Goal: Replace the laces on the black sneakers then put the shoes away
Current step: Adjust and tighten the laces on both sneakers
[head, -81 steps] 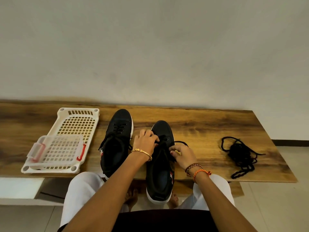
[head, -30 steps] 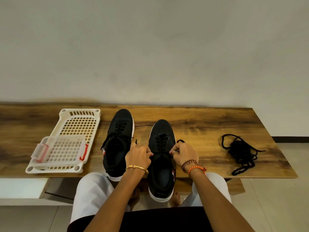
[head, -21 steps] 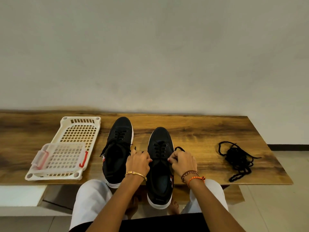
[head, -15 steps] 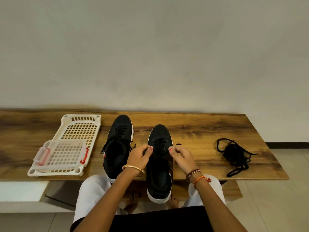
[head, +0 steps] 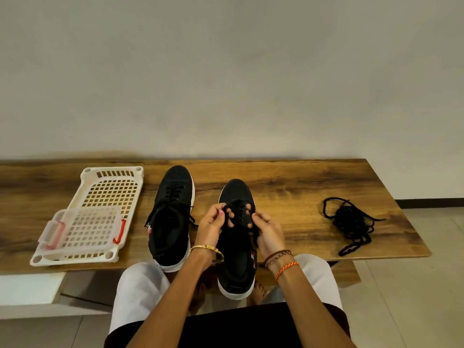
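Between the curled fingers (head: 247,217) of the left hand (head: 213,226) and right hand (head: 268,229), a black lace (head: 232,209) is pinched over the near sneaker (head: 237,259) on the counter (head: 288,187). Left of them lies the other sneaker (head: 173,222); far right, a loose lace pile (head: 351,222).

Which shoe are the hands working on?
The right-hand sneaker, overhanging the table edge; both hands grip its laces. The other sneaker sits untouched beside the white basket.
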